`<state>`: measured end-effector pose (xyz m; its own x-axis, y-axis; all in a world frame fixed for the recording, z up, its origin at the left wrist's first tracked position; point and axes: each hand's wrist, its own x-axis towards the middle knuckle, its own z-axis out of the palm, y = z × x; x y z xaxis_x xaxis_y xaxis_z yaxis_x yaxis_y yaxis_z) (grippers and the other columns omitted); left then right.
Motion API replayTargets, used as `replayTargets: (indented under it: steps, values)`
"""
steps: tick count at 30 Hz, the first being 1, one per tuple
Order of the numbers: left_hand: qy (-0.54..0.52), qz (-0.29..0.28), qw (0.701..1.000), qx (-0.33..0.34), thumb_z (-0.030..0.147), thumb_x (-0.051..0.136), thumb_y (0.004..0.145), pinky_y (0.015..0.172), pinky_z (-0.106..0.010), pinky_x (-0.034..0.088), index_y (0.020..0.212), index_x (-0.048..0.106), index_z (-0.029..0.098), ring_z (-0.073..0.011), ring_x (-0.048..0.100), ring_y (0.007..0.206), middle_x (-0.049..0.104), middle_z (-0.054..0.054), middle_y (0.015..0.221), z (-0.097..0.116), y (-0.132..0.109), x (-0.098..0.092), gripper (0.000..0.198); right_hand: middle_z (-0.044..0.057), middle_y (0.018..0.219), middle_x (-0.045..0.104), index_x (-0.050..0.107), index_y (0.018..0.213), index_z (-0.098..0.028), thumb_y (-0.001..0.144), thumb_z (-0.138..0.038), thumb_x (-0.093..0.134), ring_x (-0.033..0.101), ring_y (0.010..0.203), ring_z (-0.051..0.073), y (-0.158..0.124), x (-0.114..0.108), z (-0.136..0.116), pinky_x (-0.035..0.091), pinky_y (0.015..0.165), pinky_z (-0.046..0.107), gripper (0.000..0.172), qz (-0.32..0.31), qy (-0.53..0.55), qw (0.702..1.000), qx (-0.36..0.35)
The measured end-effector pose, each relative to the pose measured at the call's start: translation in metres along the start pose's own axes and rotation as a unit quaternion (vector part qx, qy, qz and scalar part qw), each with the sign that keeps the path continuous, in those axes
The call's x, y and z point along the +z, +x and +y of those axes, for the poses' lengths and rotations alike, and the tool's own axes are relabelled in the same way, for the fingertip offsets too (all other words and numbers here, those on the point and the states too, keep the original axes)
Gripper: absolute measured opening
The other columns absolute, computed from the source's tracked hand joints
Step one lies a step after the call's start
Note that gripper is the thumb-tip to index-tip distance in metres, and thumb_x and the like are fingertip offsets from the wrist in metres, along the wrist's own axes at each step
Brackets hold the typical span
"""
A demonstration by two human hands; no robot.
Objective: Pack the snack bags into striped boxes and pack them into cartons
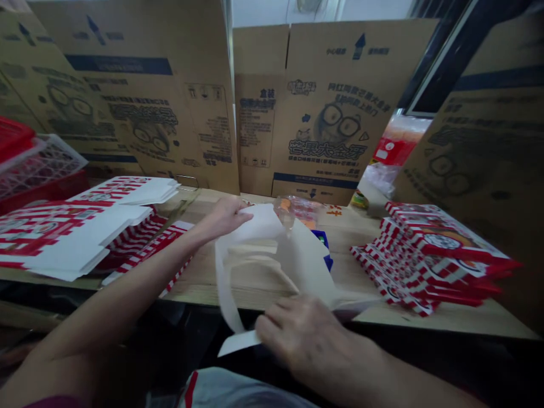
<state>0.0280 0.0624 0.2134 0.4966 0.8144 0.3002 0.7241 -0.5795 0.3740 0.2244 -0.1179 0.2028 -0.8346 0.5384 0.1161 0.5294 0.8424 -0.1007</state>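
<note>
Both of your hands are on the half-opened white cardboard carton [272, 255], mid-frame over the front edge of the pale wooden table [425, 323]. Your left hand [223, 218] pinches its upper left edge, fingers closed on it. Your right hand [306, 340] lies on its lower flap, fingers loosely bent; blur hides whether they grip. A stack of flat red-and-white striped cartons [429, 255] lies at right.

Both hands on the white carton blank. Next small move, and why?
Likely fold the near flap up with the right hand while the left hand steadies the far edge: the carton is only half open, and that flap hangs past the table edge.
</note>
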Motion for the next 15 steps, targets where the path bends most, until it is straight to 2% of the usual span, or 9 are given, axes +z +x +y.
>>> replayTargets:
  steps: [3,5,8,10,12,13,14,15]
  values:
    - [0.004,0.005,0.999,0.042,0.034,0.051,0.078,0.051,-0.025,0.021,0.047,0.040,0.019,-0.0105,0.034,0.050,0.035,0.004,0.047,0.017,0.011,0.016,0.037,0.002,0.083,0.068,0.056,0.091,-0.017,0.084,-0.007,0.052,0.057,0.063,0.015,0.016,0.017,-0.004,0.026,0.049,0.028,0.013,-0.005,0.043,0.999,-0.014]
    - [0.010,0.001,0.998,0.067,0.032,0.052,0.078,0.053,-0.026,0.022,0.047,0.040,0.019,-0.0114,0.036,0.050,0.040,0.002,0.048,0.028,0.017,0.025,0.035,0.003,0.079,0.068,0.058,0.093,-0.016,0.087,-0.015,0.052,0.056,0.060,0.015,0.027,0.028,0.002,0.023,0.049,0.028,0.008,-0.005,0.083,0.997,0.004]
    - [0.021,0.005,0.995,0.095,0.029,0.054,0.076,0.052,-0.027,0.021,0.046,0.042,0.018,-0.0111,0.033,0.048,0.040,0.002,0.047,0.040,0.024,0.032,0.034,0.004,0.075,0.067,0.060,0.090,-0.015,0.092,-0.031,0.052,0.056,0.063,0.016,0.043,0.046,0.024,0.026,0.052,0.026,0.017,-0.008,0.190,0.977,0.099]
    - [0.024,0.002,0.993,0.114,0.027,0.056,0.075,0.051,-0.027,0.020,0.045,0.044,0.017,-0.0098,0.030,0.047,0.035,0.004,0.045,0.043,0.028,0.030,0.034,0.003,0.076,0.064,0.059,0.086,-0.015,0.090,-0.033,0.057,0.055,0.067,0.015,0.048,0.058,0.044,0.030,0.055,0.023,0.019,-0.002,0.288,0.943,0.169]
    - [-0.004,-0.017,0.991,0.133,0.028,0.057,0.077,0.050,-0.026,0.022,0.046,0.049,0.015,-0.0087,0.032,0.046,0.036,0.005,0.044,0.039,0.030,0.021,0.034,0.000,0.075,0.060,0.056,0.081,-0.015,0.085,-0.030,0.063,0.052,0.067,0.013,0.049,0.068,0.061,0.032,0.057,0.022,0.017,0.022,0.354,0.911,0.210]
    - [-0.039,-0.023,0.990,0.136,0.031,0.057,0.079,0.051,-0.025,0.026,0.049,0.055,0.014,-0.0087,0.037,0.048,0.041,0.004,0.046,0.032,0.030,0.015,0.034,-0.001,0.072,0.057,0.055,0.078,-0.015,0.083,-0.028,0.065,0.049,0.065,0.012,0.048,0.072,0.067,0.032,0.057,0.021,0.017,0.032,0.371,0.901,0.222]
    - [-0.087,-0.013,0.988,0.129,0.035,0.057,0.081,0.053,-0.023,0.031,0.056,0.061,0.013,-0.0094,0.044,0.052,0.049,0.004,0.051,0.024,0.027,0.008,0.033,-0.003,0.068,0.054,0.052,0.073,-0.016,0.081,-0.027,0.065,0.047,0.063,0.011,0.046,0.074,0.072,0.032,0.056,0.021,0.019,0.038,0.380,0.895,0.230]
    - [-0.144,0.025,0.983,0.110,0.040,0.055,0.083,0.058,-0.023,0.037,0.067,0.066,0.013,-0.0108,0.052,0.058,0.058,0.002,0.059,0.012,0.022,0.003,0.033,-0.004,0.065,0.051,0.050,0.070,-0.017,0.080,-0.026,0.065,0.044,0.061,0.011,0.044,0.075,0.076,0.030,0.056,0.021,0.020,0.039,0.382,0.893,0.236]
